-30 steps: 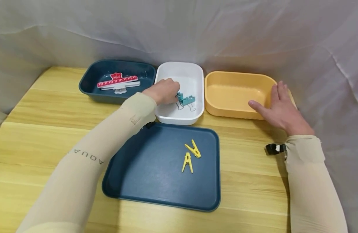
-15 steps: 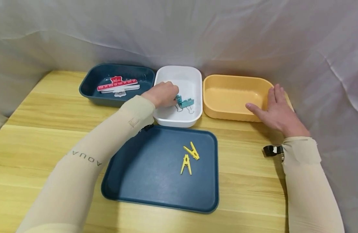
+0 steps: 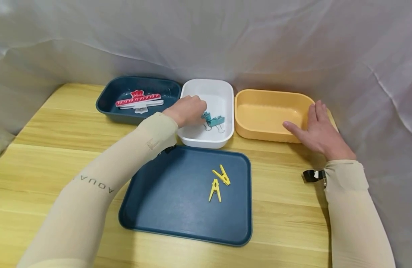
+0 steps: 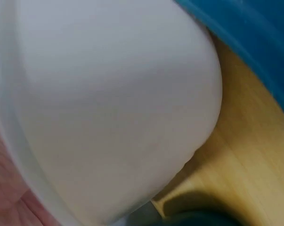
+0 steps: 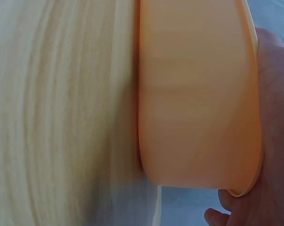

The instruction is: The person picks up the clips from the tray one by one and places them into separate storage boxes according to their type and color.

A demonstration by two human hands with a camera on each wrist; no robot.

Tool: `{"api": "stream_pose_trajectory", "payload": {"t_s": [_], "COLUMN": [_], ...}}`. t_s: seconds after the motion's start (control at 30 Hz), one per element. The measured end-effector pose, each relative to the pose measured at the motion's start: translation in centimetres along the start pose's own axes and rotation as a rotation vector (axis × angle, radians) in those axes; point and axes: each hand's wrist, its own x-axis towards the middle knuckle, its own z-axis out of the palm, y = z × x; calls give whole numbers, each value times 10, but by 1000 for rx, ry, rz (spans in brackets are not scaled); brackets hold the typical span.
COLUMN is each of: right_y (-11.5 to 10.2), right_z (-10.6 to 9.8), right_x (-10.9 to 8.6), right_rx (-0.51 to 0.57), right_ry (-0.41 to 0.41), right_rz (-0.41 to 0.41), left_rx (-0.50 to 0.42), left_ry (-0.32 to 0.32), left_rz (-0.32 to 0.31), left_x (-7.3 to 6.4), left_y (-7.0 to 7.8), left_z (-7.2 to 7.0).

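Observation:
My left hand (image 3: 187, 110) reaches over the left rim of the white bin (image 3: 207, 143), fingers curled down inside it. Its fingertips are at one teal binder clip (image 3: 206, 117) and seem to pinch it; the hand partly covers that clip. A second teal binder clip (image 3: 216, 121) lies beside it, wire handles toward me. In the left wrist view the bin's white wall (image 4: 123, 108) hides the fingertips. My right hand (image 3: 323, 136) rests at the right end of the yellow bin (image 3: 266, 136), fingers straight and thumb spread. The right wrist view shows that hand (image 5: 276, 117) along the rim.
A dark blue bin (image 3: 125, 118) at the left holds a red clip (image 3: 138, 99) and a white clip (image 3: 141, 107) with long jaws. In front, a blue tray (image 3: 172, 208) carries two yellow clothespins (image 3: 215, 191). A grey curtain (image 3: 206, 41) hangs behind the bins.
The whole head view has shifted slightly, so everything sits a little lower. Relative to the bins and clips, both hands stay where they were.

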Motion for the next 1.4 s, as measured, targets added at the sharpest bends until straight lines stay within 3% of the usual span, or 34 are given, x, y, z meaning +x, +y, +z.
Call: {"api": "stream_pose_trajectory", "payload": {"t_s": [0.3,0.6,1.4], "right_y": [5,6,0], "right_z": [5,6,1], "right_x": [0,-1,-1], "right_rx": [-2,-9,-1], "right_ry": [-6,-2,-4], "right_rz": [1,3,1], "left_rx": [13,-1,-37], "left_ry": [97,128,289], "left_rz": [40,77,159], "left_x": [-9,-19,-51], "left_y": [4,6,25], "left_z": [2,0,-2]}}
